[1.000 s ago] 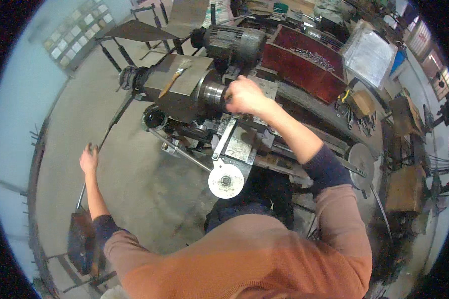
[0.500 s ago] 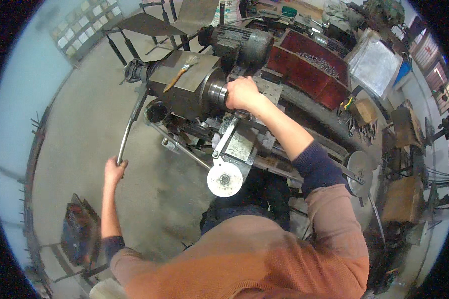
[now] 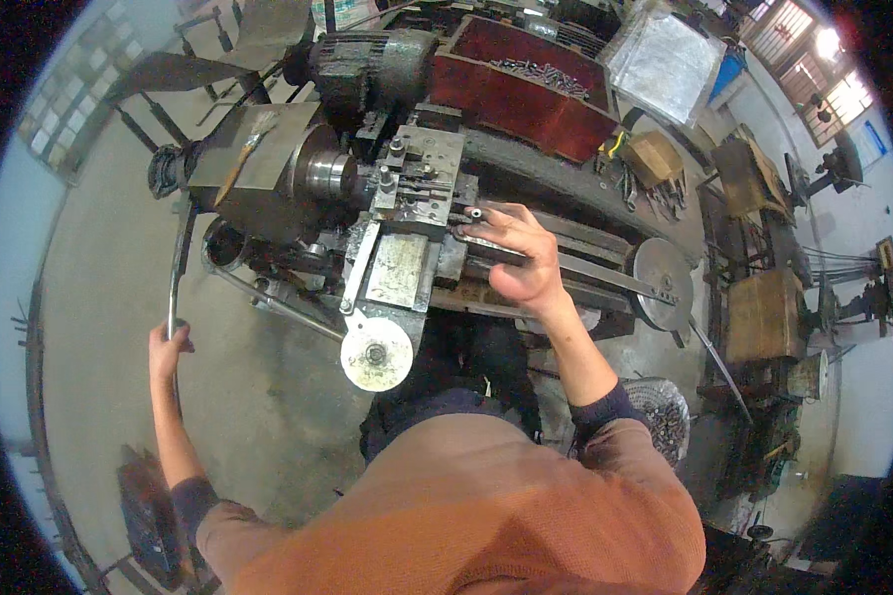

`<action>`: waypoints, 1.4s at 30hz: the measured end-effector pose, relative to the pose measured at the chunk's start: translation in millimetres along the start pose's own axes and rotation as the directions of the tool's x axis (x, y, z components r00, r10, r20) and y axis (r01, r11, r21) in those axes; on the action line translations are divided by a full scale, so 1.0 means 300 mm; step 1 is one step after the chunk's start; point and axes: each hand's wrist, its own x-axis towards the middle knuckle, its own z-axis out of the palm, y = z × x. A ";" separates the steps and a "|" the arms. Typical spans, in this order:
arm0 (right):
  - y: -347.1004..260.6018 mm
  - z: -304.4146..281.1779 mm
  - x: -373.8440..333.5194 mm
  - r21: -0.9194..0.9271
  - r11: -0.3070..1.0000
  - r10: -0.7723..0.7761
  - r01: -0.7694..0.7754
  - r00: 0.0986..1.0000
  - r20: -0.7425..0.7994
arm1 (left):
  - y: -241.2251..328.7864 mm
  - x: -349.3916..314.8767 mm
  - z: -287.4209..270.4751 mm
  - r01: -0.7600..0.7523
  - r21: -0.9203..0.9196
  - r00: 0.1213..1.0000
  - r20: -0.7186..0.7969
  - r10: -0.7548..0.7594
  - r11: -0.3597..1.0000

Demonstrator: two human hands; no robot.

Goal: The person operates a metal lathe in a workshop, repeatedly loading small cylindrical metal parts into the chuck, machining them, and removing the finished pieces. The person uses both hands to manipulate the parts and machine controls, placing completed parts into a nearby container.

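My left hand (image 3: 171, 347) is wrapped round a long metal lever (image 3: 180, 268) that runs up to the left end of the lathe-like machine's headstock (image 3: 253, 183). My right hand (image 3: 528, 260) is over the right end of the tool slide (image 3: 422, 178), its fingers stretched forward and its thumb apart. Beside its fingertips shows a small round metal end with a hole (image 3: 475, 213); whether it is a loose piece or part of the machine, I cannot tell. The bright spindle nose (image 3: 329, 176) faces the slide. In front is a white round disc (image 3: 376, 354) with a link arm.
A brush (image 3: 243, 164) lies on the headstock, with a motor (image 3: 372, 69) behind. A red box (image 3: 526, 104) of small metal parts stands at the back. Right are a grey disc (image 3: 662, 283), hand tools (image 3: 655, 188) and a basket (image 3: 677, 436) of small parts.
My right hand has left the spindle nose and moved right along the machine, fingers now stretched out. My left hand still grips the lever. The whole view has shifted, placing the machine further left.
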 end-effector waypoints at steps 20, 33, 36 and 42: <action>0.028 -0.085 -0.022 0.035 0.999 0.043 -0.040 0.995 -0.086 | 0.022 -0.008 -0.002 0.008 0.033 1.000 -0.011 -0.008 0.999; 0.270 -0.303 0.483 -0.522 0.799 0.278 -0.299 0.953 -0.120 | -0.005 -0.018 -0.030 0.012 0.000 0.999 -0.046 -0.012 1.000; 0.411 -0.261 0.328 -0.412 0.907 0.043 -0.086 0.993 -0.113 | -0.019 0.015 -0.011 -0.033 0.020 0.996 -0.080 0.034 0.999; 0.442 -0.383 -0.194 -0.329 0.799 0.434 -0.504 0.861 -0.264 | 0.016 -0.011 -0.005 0.031 0.004 0.998 -0.054 -0.031 1.000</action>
